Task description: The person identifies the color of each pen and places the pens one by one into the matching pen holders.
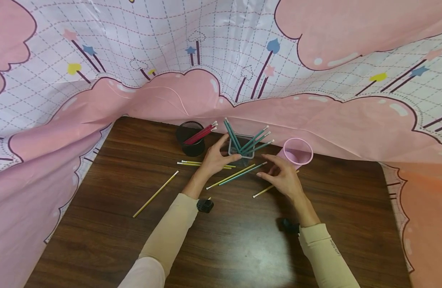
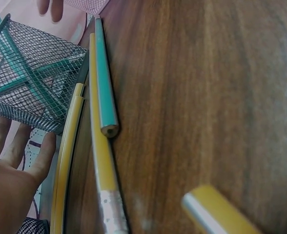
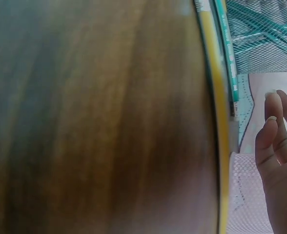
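A square mesh pencil holder (image 1: 231,154) with several teal pencils (image 1: 255,141) stands at the back of the table. My left hand (image 1: 216,159) grips its left side, the thumb along the front rim and a finger towards the back. In the left wrist view, fingertips meet the mesh wall (image 2: 41,48). My right hand (image 1: 283,176) hovers in front of the pink cup (image 1: 298,154), thumb and forefinger apart, holding nothing. Between the hands a teal pencil (image 1: 242,173) lies beside a yellow pencil (image 1: 221,182).
A round black mesh cup (image 1: 192,149) holding red pencils (image 1: 203,134) stands left of the square holder. More yellow pencils lie at the left (image 1: 156,194), behind my left wrist, and under my right hand (image 1: 263,192). A patterned cloth (image 1: 163,96) hangs behind the table (image 1: 235,248).
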### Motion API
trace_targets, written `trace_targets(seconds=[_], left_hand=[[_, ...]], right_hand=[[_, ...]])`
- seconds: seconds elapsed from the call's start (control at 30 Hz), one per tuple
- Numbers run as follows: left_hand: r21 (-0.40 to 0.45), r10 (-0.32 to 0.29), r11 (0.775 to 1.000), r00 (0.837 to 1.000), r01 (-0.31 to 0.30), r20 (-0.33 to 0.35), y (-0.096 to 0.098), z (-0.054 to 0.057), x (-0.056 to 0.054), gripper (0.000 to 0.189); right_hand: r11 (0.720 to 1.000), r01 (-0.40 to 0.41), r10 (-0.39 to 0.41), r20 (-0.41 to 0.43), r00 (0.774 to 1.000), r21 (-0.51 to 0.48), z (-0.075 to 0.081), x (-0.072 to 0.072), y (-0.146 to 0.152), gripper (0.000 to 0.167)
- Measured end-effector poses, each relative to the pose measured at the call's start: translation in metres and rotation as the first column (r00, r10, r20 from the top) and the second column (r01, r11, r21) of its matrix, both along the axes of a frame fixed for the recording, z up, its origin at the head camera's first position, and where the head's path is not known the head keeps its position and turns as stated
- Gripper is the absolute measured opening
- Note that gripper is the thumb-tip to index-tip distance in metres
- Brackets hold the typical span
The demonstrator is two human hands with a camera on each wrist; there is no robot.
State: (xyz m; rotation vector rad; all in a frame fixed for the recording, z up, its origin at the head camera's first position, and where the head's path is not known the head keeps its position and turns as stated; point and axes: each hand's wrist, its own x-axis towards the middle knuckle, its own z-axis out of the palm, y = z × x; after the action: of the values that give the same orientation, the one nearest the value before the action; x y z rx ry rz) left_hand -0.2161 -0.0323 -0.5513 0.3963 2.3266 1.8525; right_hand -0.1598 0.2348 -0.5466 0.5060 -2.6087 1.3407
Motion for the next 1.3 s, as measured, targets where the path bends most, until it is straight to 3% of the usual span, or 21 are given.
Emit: trace_targets(seconds=[0.23, 0.53, 0.8, 1.0, 1.3], left_hand=[[0.000, 0.008, 1.000, 1.000, -0.008, 0.005, 0.000, -0.002, 0.001, 0.089], [-0.004, 0.007, 1.000, 1.000, -0.007, 0.007, 0.000, -0.002, 0.001, 0.091], [-0.009, 0.011, 1.000, 1.000, -0.011, 0.006, 0.000, -0.002, 0.001, 0.090], [0.005, 0.009, 1.000, 1.000, -0.009, 0.012, 0.000, -0.002, 0.002, 0.090], [-0.019, 0.010, 1.000, 1.000, -0.010, 0.013, 0.000, -0.002, 0.001, 0.091]], right_hand=[[0.999, -0.001, 0.000, 0.013, 1.000, 0.038, -0.012, -0.001, 0.001, 0.060], [0.997, -0.003, 0.002, 0.008, 1.000, 0.082, -0.016, -0.004, 0.001, 0.057], [0.977, -0.004, 0.015, -0.052, 0.999, 0.212, -0.017, -0.010, -0.004, 0.053], [0.961, -0.005, 0.039, -0.119, 0.992, 0.276, -0.023, -0.010, -0.004, 0.039], [0.970, -0.011, 0.046, -0.140, 0.989, 0.242, -0.029, -0.008, -0.001, 0.022]])
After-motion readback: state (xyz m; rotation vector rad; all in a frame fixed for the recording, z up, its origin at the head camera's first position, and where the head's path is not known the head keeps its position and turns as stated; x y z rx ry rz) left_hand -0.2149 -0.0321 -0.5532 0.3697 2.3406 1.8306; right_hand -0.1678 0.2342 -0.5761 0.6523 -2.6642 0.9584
